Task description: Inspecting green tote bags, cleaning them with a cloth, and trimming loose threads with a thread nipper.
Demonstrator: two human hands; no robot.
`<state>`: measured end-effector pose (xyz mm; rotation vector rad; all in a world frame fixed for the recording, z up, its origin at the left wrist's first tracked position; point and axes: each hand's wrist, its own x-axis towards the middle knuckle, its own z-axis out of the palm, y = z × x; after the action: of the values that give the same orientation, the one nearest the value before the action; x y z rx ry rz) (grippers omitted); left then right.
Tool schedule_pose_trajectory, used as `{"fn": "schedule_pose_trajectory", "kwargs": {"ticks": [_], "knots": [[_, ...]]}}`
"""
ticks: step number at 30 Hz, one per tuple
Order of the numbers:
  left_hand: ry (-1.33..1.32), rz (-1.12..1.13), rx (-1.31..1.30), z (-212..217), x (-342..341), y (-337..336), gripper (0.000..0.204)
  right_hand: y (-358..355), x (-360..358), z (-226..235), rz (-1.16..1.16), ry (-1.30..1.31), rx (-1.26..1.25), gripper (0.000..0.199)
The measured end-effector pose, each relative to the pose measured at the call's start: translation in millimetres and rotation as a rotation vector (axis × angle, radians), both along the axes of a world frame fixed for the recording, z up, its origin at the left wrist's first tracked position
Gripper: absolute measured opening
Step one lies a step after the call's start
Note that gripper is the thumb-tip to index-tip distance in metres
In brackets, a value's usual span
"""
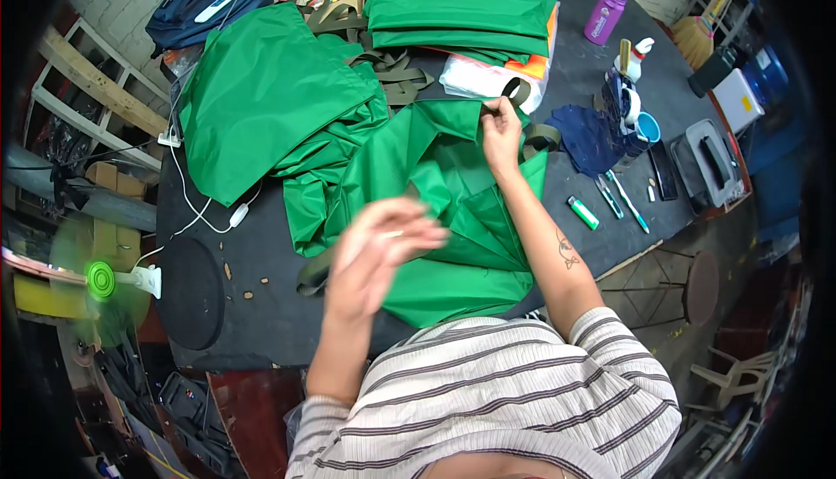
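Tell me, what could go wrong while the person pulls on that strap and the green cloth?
1. The right hand pinches the olive strap over the green fabric; a hard tug could drag the cloth toward the table edge.
2. The left hand is blurred and raised above the cloth; a quick swing might snag a fold.
3. The lighter and pens lie beside the cloth and could be swept off.

Clear plastic packet [483, 74] of white and orange goods, under folded green stack at table's far side
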<state>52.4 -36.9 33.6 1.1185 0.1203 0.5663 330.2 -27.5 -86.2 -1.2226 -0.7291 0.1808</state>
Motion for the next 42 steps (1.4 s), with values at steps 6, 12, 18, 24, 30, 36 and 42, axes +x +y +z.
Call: {"fn": "schedule_pose_trajectory", "kwargs": {"ticks": [6,12,18,24,30,36,42], "knots": [[0.222,0.026,-0.933,-58,121,30,0.08,-17,2,5,-0.063,-0.247,0.0,0.019],[0.161,0.211,-0.753,-133,137,55,0.019,-108,14,57,-0.196,-0.265,-0.219,0.014],[0.071,0.166,-0.861,-148,143,52,0.02,-231,61,-16,-0.561,-0.509,-0.931,0.033],[0.088,0.203,-0.86,-151,148,50,0.02,-239,41,-45,-0.599,-0.546,-1.026,0.03],[0.045,0.264,-0.824,-139,154,42,0.022,-168,18,27,-0.409,0.054,-0.11,0.03],[-0.07,0.329,-0.849,-127,164,37,0.025,-89,-66,43,0.013,-0.264,-0.428,0.029],[0.042,0.232,-0.76,-130,160,39,0.032,-61,-76,12,-0.077,-0.295,-0.535,0.026]]}}
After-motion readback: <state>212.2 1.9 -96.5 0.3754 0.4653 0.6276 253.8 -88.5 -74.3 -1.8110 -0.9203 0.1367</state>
